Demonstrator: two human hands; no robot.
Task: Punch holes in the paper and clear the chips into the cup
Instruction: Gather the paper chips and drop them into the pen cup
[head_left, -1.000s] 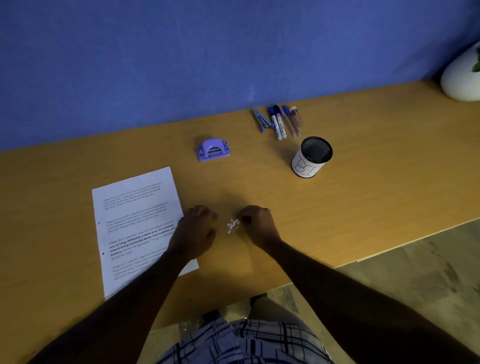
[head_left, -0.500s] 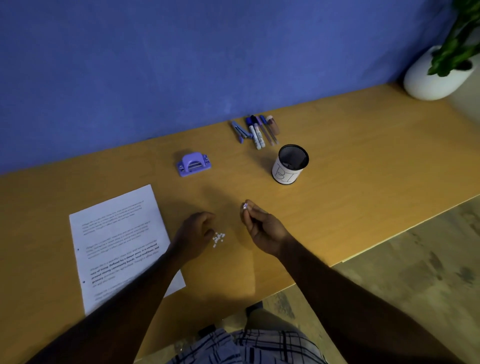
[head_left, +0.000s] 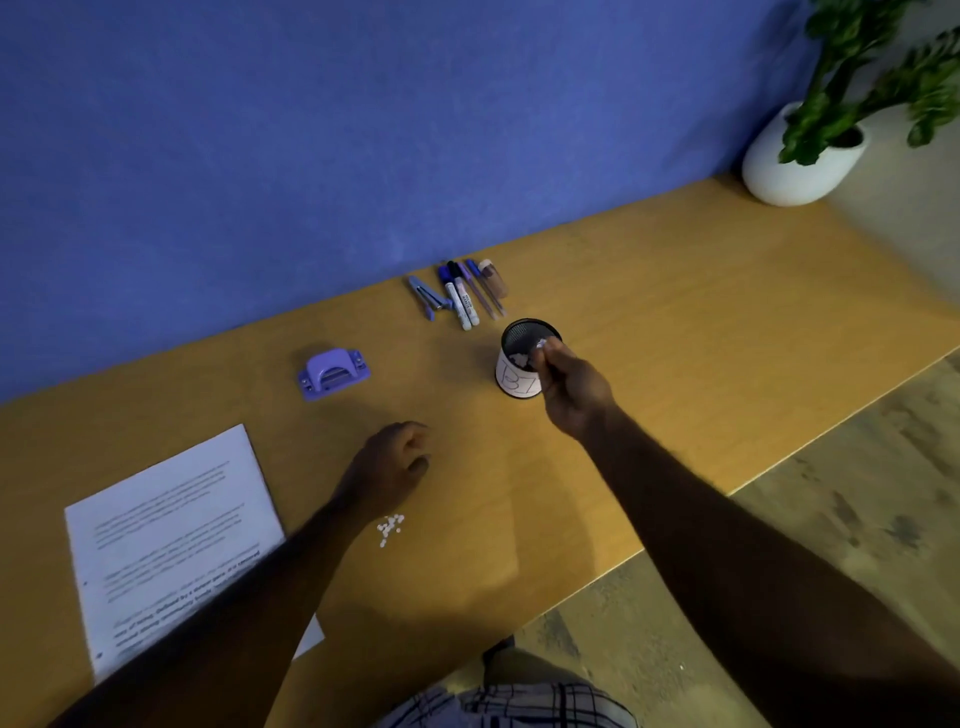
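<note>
A black mesh cup (head_left: 515, 383) with a white label stands mid-desk. My right hand (head_left: 571, 389) is at its near rim and pinches a few white paper chips (head_left: 540, 343) over the opening. More white bits show inside the cup. A small pile of chips (head_left: 390, 527) lies on the desk by my left wrist. My left hand (head_left: 392, 465) hovers just beyond the pile, fingers loosely curled and holding nothing. The printed paper (head_left: 171, 519) lies at the near left, partly under my left forearm. The purple hole punch (head_left: 332, 371) sits behind it.
Several pens and markers (head_left: 462, 296) lie by the blue wall behind the cup. A white pot with a green plant (head_left: 795, 166) stands at the desk's far right corner. The desk's front edge (head_left: 675, 535) runs diagonally under my right forearm.
My right hand picked chips off the pile, lifted them and carried them away from me to the cup's rim. My left hand came off the pile and shifted slightly forward.
</note>
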